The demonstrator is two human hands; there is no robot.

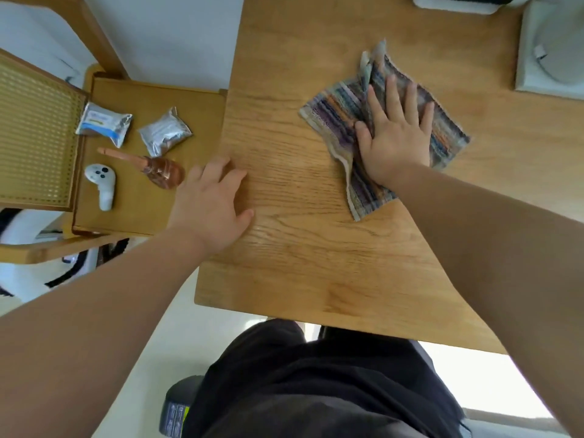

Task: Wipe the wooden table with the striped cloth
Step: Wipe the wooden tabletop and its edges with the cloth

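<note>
You have one wide-angle view, worn on your head: it looks forward and steeply down, close over the near left corner of the table [300, 248].

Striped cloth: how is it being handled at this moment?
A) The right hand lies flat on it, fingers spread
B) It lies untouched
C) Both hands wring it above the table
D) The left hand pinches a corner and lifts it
A: the right hand presses flat on the striped cloth with straight, spread fingers, while the left hand rests at the left edge of the wooden table, apart from the cloth.
</note>
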